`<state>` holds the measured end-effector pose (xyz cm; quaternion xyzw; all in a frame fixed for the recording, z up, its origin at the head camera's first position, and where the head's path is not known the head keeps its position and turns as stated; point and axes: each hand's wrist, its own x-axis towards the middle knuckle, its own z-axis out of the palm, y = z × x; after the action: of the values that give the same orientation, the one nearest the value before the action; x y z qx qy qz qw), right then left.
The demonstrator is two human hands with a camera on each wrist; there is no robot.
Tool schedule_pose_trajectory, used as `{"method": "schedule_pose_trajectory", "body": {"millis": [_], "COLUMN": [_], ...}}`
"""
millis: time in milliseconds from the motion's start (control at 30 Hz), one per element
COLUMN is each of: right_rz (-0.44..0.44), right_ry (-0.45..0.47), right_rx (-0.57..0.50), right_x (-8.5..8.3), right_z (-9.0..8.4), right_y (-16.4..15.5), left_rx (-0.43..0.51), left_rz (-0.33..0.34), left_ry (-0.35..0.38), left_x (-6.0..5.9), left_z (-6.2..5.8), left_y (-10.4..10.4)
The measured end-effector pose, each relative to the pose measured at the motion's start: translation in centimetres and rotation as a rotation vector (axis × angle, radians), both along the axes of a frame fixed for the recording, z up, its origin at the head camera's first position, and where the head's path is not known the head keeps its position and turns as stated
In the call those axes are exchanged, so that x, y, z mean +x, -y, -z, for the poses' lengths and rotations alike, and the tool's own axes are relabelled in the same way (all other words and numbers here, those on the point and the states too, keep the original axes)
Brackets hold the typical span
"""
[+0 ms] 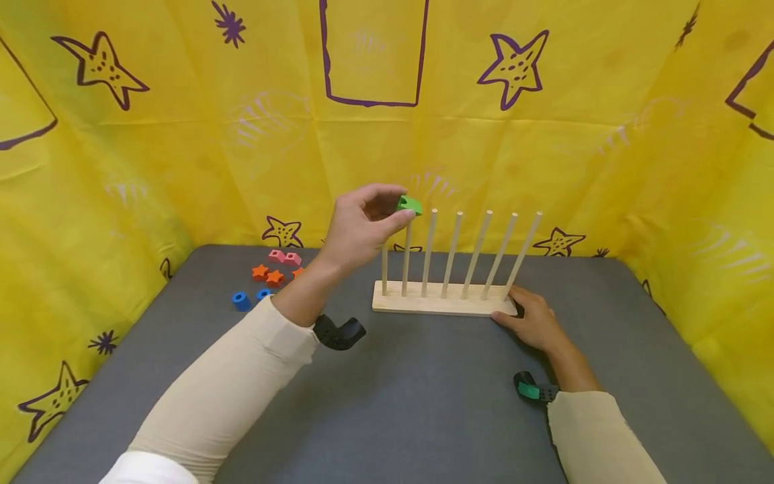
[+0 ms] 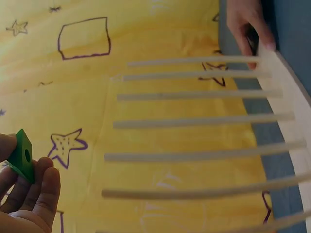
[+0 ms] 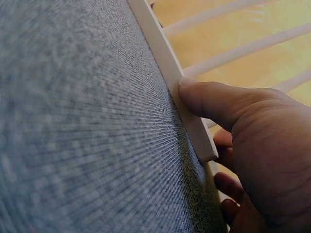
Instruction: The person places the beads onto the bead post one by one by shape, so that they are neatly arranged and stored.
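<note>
I am watching the left hand (image 1: pixel 358 232) pinching a small green block (image 1: pixel 409 204) between thumb and fingertips, raised well above the desk (image 1: pixel 423 396) and sitting just over the tops of the leftmost pegs of the wooden peg rack (image 1: pixel 444 306). The left wrist view is showing a round hole through the green block (image 2: pixel 21 155), and the hand is holding it by its edges, I judge so that the hole is staying free of the fingers (image 2: pixel 46 191).

The right hand (image 1: pixel 532 321) is resting at the right end of the peg rack, thumb (image 3: pixel 214 99) pressing against the base's edge and the other fingers curling round the end; it is clamped on the rack, which I read as a way of steadying the base against tipping or sliding on the grey cloth. The rack is standing across the middle of the desk toward the far edge, its pegs upright.

Near the far left corner, loose pieces are lying in a small cluster: two pink blocks (image 1: pixel 285 257), orange stars (image 1: pixel 268 274) and blue rings (image 1: pixel 242 300), well apart from the rack but near the left arm.
</note>
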<state>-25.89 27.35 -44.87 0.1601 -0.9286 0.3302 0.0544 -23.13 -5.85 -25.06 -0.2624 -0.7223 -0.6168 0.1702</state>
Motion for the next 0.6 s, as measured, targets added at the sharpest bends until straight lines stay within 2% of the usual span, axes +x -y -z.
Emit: {"method": "schedule_pose_trajectory", "body": {"millis": [233,433,600], "right_rz": [0.011,0.018,0.006], "right_ry": [0.000,-0.001,-0.007], "right_rx": [0.001,0.000,0.006], "right_x": [0.2,0.1,0.0], "right_z": [0.0,-0.1,0.0], "right_y": [-0.2,-0.3,-0.2], "left_rx": [0.075,0.029,-0.021], "left_rz": [0.072,0.091,0.117], "left_ry": [0.119,0.178,0.230], "left_x": [-1.2,-2.3,-2.9], "left_z": [-0.5,-1.2,-1.5], "left_y": [-4.3,-8.2,-10.7]}}
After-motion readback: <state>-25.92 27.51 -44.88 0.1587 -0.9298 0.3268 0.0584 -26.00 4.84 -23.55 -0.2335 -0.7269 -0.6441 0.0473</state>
